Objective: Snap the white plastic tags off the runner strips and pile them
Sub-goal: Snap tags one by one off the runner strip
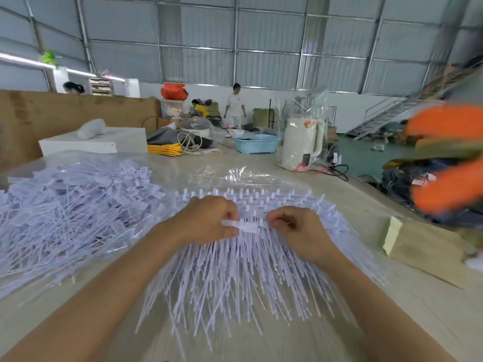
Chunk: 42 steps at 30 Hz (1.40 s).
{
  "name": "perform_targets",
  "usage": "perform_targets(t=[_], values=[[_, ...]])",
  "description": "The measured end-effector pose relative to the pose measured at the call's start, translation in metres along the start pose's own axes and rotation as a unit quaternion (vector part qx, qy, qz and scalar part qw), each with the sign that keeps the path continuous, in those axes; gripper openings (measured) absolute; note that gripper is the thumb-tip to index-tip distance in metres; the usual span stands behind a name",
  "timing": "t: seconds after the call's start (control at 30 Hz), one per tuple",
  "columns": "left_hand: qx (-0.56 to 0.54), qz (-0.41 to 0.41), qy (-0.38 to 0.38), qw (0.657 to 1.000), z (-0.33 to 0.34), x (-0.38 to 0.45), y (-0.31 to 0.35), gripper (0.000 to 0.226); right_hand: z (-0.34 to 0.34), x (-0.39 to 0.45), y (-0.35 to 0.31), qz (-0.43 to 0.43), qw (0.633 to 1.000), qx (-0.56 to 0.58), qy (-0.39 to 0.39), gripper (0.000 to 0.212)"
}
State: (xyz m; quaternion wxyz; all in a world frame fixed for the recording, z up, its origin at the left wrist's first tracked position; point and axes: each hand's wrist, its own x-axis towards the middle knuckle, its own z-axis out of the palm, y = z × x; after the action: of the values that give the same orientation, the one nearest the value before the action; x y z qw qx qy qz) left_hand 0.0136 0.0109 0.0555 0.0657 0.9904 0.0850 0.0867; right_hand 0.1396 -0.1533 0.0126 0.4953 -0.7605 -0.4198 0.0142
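A stack of white runner strips (235, 278) lies fanned out on the table in front of me, their thin tails pointing toward me. My left hand (209, 220) pinches a white plastic tag (245, 226) at the top of the stack. My right hand (295, 226) has its fingers curled on the strips just right of that tag; what it pinches is hidden by the fingers. A big loose pile of snapped-off tags (73, 212) spreads over the table to my left.
A clear plastic sheet (235, 173) lies behind the strips. A cardboard box (423, 246) sits at the right edge. Farther back stand a white kettle (300, 142), a blue basket (256, 143), a white box (94, 143) and yellow straps (164, 149). People work far behind.
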Motion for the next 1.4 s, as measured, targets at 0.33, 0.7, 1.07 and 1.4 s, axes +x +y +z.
perform_targets(t=[0.33,0.7,1.07,1.4], values=[[0.088,0.097,0.178,0.975,-0.020,0.022,0.051,0.030,-0.016,-0.005,-0.027,0.100,0.896,0.429,-0.060,0.062],[0.178,0.163,0.286,0.927,-0.085,0.020,0.083,0.036,-0.032,-0.007,-0.046,0.000,0.825,0.565,-0.018,0.026],[-0.075,0.051,0.158,0.983,0.004,0.043,0.061,0.037,-0.032,-0.005,-0.011,0.147,0.943,0.300,0.012,0.037],[-0.347,-0.059,0.047,0.935,0.022,0.039,0.052,0.019,-0.021,-0.003,0.000,0.052,0.974,0.214,0.053,0.032]])
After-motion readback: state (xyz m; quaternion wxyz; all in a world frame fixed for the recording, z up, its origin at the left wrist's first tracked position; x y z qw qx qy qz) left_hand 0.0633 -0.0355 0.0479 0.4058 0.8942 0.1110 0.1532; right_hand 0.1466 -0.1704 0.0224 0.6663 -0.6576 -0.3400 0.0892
